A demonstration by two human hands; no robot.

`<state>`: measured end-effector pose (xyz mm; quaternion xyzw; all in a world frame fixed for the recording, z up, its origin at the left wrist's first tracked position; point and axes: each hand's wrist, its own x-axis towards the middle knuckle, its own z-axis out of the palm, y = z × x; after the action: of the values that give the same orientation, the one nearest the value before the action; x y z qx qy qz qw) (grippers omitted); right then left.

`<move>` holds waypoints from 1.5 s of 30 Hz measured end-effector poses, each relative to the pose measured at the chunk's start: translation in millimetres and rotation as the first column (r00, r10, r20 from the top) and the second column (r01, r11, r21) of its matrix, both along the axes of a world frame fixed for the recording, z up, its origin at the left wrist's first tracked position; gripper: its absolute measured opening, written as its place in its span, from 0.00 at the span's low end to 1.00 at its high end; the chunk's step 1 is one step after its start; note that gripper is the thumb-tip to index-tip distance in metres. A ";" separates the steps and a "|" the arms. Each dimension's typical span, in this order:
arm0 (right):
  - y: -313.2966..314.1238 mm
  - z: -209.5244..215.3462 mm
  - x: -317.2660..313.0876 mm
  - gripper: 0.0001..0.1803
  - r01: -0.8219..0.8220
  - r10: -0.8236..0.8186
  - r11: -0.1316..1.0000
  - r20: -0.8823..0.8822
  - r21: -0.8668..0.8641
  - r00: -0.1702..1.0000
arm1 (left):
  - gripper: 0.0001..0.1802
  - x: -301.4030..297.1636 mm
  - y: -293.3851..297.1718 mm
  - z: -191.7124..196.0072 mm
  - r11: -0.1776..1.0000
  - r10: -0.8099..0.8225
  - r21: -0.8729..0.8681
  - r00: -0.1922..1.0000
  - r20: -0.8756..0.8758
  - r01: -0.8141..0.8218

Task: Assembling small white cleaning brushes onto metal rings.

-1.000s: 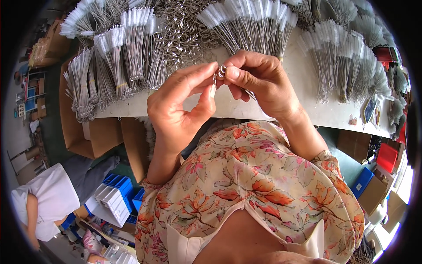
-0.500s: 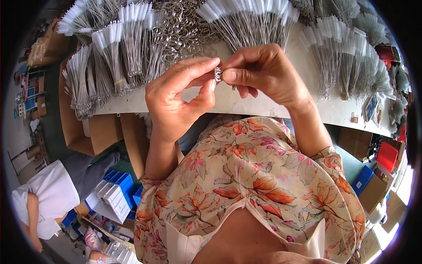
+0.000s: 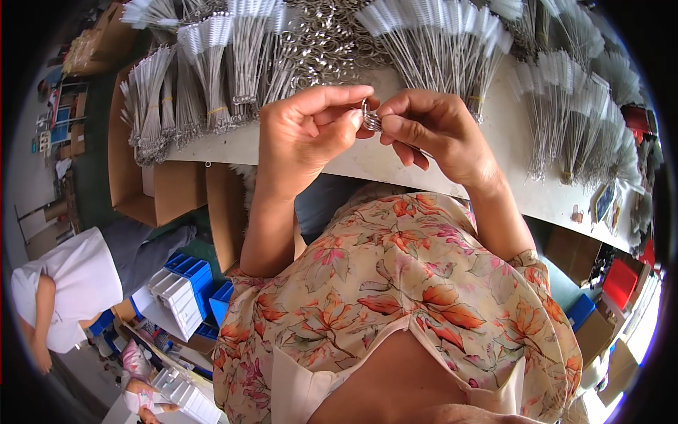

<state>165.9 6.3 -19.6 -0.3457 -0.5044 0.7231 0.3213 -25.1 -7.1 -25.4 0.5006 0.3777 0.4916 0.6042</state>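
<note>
A small cluster of shiny metal rings [image 3: 372,123] is held in the air over the pale table [image 3: 503,131], a little in from its front edge, between the facing fingertips of both hands. Half a second ago the coils stood upright in a tight stack; now they lie tilted, and one loop rises at the left fingertips, which suggests that the rings are being turned or parted.

The left hand [image 3: 304,134] pinches that loop between thumb and forefinger, just left of the cluster. The right hand [image 3: 441,131] grips the cluster's right side between thumb and forefinger, its other fingers curled below, with a thin wire stem [image 3: 425,152] showing beside them.

Beyond the hands, toward the table's far side, spreads a loose heap of rings [image 3: 332,49]. Wire-stemmed brushes [image 3: 212,63] stand bundled toward the left end, more brushes [image 3: 452,56] beyond the right hand, and further bundles [image 3: 558,134] toward the right end.
</note>
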 end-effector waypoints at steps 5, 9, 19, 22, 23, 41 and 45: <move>-6.8 -2.6 -8.8 0.09 0.158 -0.163 0.984 0.052 0.088 0.985 | 0.14 0.2 -5.8 -7.1 0.990 0.076 0.133 0.985 -0.156 -0.055; -5.3 4.3 -12.4 0.08 0.143 -0.175 0.967 0.143 0.210 0.974 | 0.14 -2.1 -2.9 -6.1 0.980 0.099 0.190 0.979 -0.178 -0.064; -2.1 -2.9 -11.8 0.06 0.009 -0.186 0.879 0.325 0.477 0.927 | 0.15 -12.2 0.3 -19.6 0.999 -0.039 0.008 0.992 -0.120 0.040; -10.6 -12.1 -13.1 0.06 -0.033 -0.169 0.882 0.382 0.469 0.908 | 0.15 -15.2 -6.7 -25.2 0.992 -0.013 -0.126 0.995 -0.096 0.001; -14.8 -16.9 -11.9 0.07 -0.046 -0.168 0.887 0.412 0.460 0.895 | 0.14 -17.2 -7.6 -26.0 0.982 -0.004 -0.186 0.998 -0.061 -0.007; -32.5 -58.3 23.2 0.09 -0.075 -0.451 0.571 0.389 0.818 0.803 | 0.12 -275.9 117.8 -45.8 0.889 0.110 -0.123 0.467 -0.877 -0.441; 13.6 -38.4 38.3 0.06 0.094 -0.547 0.637 0.362 0.765 0.755 | 0.11 -286.4 105.1 -43.1 0.863 0.167 -0.110 0.483 -0.859 -0.494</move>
<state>204.3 19.9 -58.1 -0.4810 -0.7381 0.2629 0.3933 -311.4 98.0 -68.5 0.4737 0.7855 0.2326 0.3232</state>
